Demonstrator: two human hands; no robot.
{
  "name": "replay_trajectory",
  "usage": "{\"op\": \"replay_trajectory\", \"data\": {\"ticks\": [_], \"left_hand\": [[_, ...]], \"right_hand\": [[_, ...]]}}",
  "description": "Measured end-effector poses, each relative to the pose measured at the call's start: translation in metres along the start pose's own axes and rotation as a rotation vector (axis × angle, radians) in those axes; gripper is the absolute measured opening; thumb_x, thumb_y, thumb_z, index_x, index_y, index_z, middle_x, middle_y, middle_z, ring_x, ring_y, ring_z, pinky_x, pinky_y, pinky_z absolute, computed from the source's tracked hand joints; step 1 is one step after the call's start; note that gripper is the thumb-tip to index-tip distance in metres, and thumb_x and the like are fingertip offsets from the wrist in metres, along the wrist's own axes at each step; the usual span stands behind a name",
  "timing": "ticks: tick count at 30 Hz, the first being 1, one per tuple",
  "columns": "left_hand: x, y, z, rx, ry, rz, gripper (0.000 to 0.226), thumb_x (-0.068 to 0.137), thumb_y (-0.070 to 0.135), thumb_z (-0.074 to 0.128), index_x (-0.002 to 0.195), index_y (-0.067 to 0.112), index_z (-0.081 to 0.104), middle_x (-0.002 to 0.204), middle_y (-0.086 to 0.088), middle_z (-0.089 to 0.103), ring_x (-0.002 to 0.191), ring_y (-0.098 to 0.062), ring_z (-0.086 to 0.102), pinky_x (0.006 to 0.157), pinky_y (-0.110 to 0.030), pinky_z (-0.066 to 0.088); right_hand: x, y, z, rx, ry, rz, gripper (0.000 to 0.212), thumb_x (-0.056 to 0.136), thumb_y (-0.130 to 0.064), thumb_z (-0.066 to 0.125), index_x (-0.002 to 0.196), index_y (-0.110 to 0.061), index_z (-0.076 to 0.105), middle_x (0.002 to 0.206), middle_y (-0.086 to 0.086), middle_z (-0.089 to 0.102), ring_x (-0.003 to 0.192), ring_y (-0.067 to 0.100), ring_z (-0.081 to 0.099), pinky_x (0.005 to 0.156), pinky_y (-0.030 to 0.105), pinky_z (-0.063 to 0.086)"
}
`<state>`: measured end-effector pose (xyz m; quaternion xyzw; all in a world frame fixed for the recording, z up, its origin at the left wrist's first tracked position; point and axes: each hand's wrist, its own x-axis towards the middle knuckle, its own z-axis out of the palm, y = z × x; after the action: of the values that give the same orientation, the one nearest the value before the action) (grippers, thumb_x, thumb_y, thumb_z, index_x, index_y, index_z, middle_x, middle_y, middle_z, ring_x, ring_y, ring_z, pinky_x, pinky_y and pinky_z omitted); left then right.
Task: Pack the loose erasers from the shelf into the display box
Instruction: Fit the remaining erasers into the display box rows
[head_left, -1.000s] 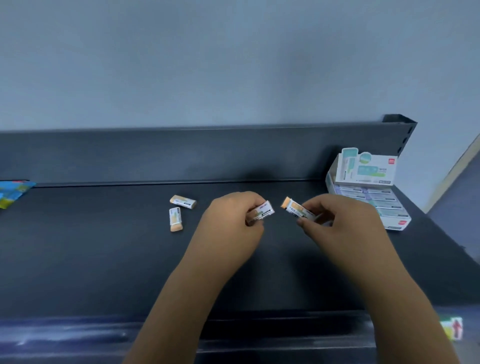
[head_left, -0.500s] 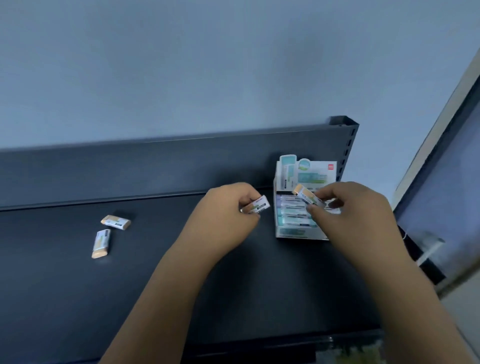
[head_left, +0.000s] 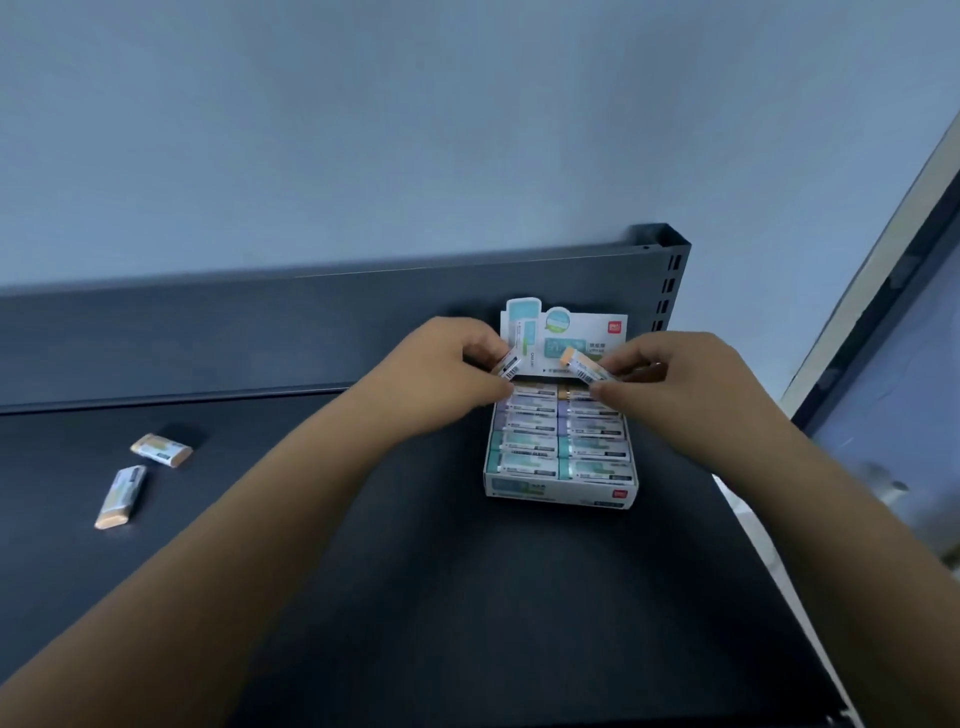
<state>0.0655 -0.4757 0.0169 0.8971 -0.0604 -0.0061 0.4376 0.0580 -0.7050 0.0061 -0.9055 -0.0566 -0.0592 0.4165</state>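
Left hand (head_left: 447, 374) is pinching the left eraser (head_left: 510, 365), right hand (head_left: 675, 384) is pinching the right eraser (head_left: 584, 368), both hovering over the display box (head_left: 561, 486) back end. Best bet: lowering each flat, aligned with the rows. Two spare erasers (head_left: 161, 449) are lying left on the shelf (head_left: 415, 571).

All you really see of the person is two arms: the left hand (head_left: 441, 379) and the right hand (head_left: 691, 395), both on bare forearms (head_left: 270, 519), uncovered right to the frame edge. The footage is too soft to make out nails or other small details.
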Motion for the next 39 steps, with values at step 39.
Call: {"op": "replay_trajectory", "data": {"ticks": [39], "left_hand": [[0.048, -0.016, 0.005, -0.359, 0.015, -0.24, 0.028, 0.068, -0.007, 0.085, 0.09, 0.01, 0.08, 0.091, -0.005, 0.08, 0.091, -0.021, 0.075, 0.082, -0.032, 0.062]], "right_hand": [[0.005, 0.006, 0.024, 0.009, 0.215, -0.03, 0.023, 0.08, -0.02, 0.084, 0.101, -0.03, 0.081, 0.095, -0.018, 0.07, 0.085, 0.003, 0.066, 0.078, 0.022, 0.053]]}}
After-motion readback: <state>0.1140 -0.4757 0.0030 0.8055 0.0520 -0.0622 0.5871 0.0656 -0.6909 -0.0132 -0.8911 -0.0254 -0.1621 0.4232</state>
